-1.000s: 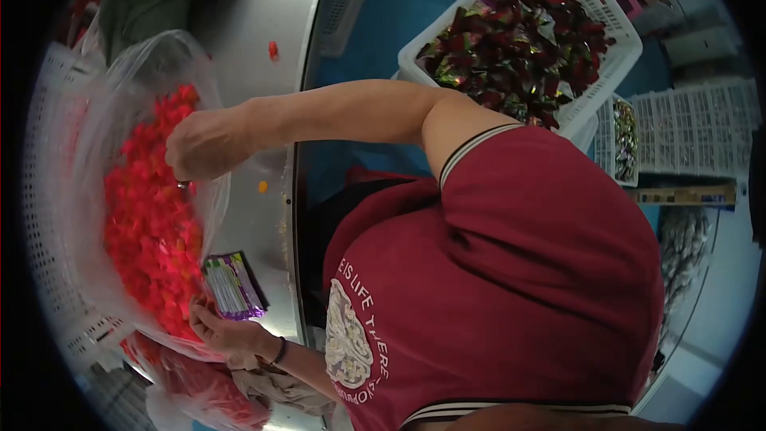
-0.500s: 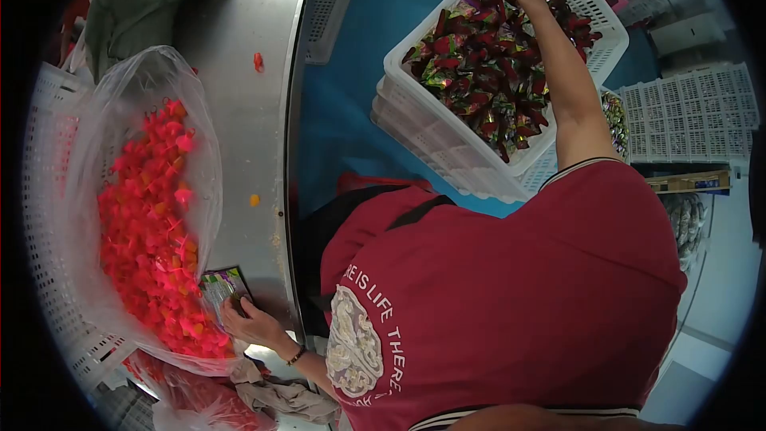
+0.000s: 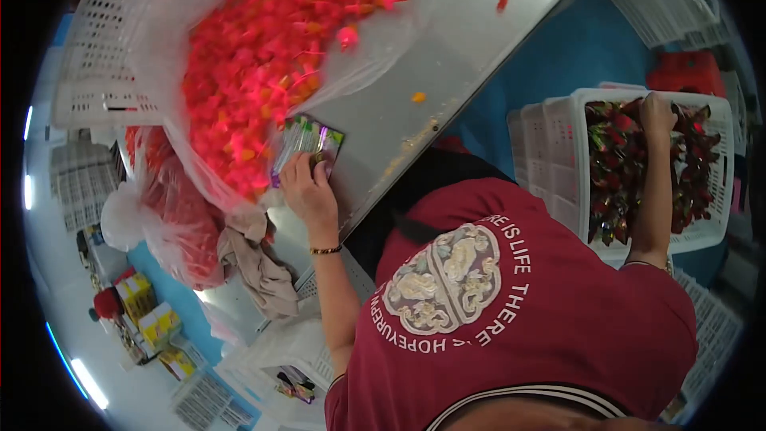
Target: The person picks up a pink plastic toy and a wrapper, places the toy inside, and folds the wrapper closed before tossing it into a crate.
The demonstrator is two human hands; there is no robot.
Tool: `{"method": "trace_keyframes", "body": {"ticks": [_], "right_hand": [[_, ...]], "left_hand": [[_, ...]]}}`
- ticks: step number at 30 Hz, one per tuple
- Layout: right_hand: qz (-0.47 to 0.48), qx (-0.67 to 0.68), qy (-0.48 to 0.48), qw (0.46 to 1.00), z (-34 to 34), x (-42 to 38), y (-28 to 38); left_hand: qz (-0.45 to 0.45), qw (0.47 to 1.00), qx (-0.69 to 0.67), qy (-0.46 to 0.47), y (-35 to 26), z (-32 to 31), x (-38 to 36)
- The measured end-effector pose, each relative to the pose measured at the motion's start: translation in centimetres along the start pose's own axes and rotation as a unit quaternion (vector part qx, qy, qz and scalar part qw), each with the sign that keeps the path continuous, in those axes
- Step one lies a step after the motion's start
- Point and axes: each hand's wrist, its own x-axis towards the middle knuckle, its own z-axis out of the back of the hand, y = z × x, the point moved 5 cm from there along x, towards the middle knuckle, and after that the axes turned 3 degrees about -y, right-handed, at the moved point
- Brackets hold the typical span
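Observation:
My left hand lies on a small stack of flat, printed packets at the metal table's edge, thumb and fingers pressed on it. Beside the stack, a clear plastic bag holds a heap of small bright red-pink pieces with some orange parts. My right hand is over the far side of a white plastic crate, its fingers curled and partly hidden. Dark red and green shiny packets fill this crate, below and around the hand.
The metal table carries an orange piece and a red piece. A white basket stands behind the bag. A beige cloth hangs near another bag of red pieces. Yellow boxes stand at lower left.
The view has turned and shifted toward the table. My right hand has gone from the crate's far corner, where it held a small packet, to over the contents. My left hand stays on the stack.

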Motion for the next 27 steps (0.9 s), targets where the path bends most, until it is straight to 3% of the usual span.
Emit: {"method": "trace_keyframes", "body": {"ticks": [1,3,5,7,9,12,14,15,18,20,21,23,24,26,27], "right_hand": [[0.034,0.077,0.030,0.996,3.4,-0.3,3.1],[0.208,0.228,-0.125,0.943,9.3,-1.7,10.8],[0.313,0.445,-0.098,0.833,16.5,-5.0,18.9],[0.434,0.525,-0.130,0.720,20.4,-7.8,26.9],[0.499,0.549,-0.176,0.647,24.1,-10.9,34.2],[0.500,0.539,-0.231,0.638,26.7,-13.4,42.4],[0.481,0.411,-0.206,0.746,26.1,-13.5,46.7],[0.483,0.412,-0.204,0.745,25.5,-13.4,47.3],[0.528,0.414,-0.251,0.698,24.6,-13.6,47.1],[0.499,0.586,-0.174,0.615,24.1,-13.7,44.6],[0.498,0.585,-0.171,0.616,23.6,-13.7,44.3],[0.474,0.540,-0.273,0.640,23.3,-13.7,43.2],[0.473,0.540,-0.273,0.641,23.0,-13.7,42.8],[0.459,0.463,-0.256,0.714,22.5,-13.4,42.5],[0.460,0.463,-0.255,0.714,22.5,-13.3,42.3]], "left_hand": [[0.008,1.000,0.002,0.007,0.0,0.0,0.2],[0.006,1.000,0.019,-0.008,-0.1,-0.1,0.5],[0.030,0.999,0.018,0.012,-0.6,-0.1,0.8],[0.033,0.999,0.041,0.012,-0.7,-0.6,1.0],[0.026,0.999,0.023,-0.018,-1.6,-0.2,1.6],[0.020,1.000,0.014,0.004,-1.9,-0.8,1.9],[0.025,0.999,0.024,0.006,-1.8,-1.0,2.0],[0.021,0.999,0.026,0.014,-2.0,-1.0,2.1],[0.002,0.999,0.050,0.015,-1.9,-1.5,2.4],[-0.013,0.997,0.070,0.010,-2.0,-1.9,2.6],[-0.002,0.997,0.074,0.008,-2.0,-1.9,2.9],[0.009,0.997,0.078,0.006,-2.4,-2.0,3.4],[0.012,0.998,0.069,0.001,-2.6,-2.0,3.6],[0.015,0.998,0.061,-0.005,-2.7,-2.2,3.8],[0.022,0.997,0.071,0.002,-2.6,-2.5,3.9]]}}
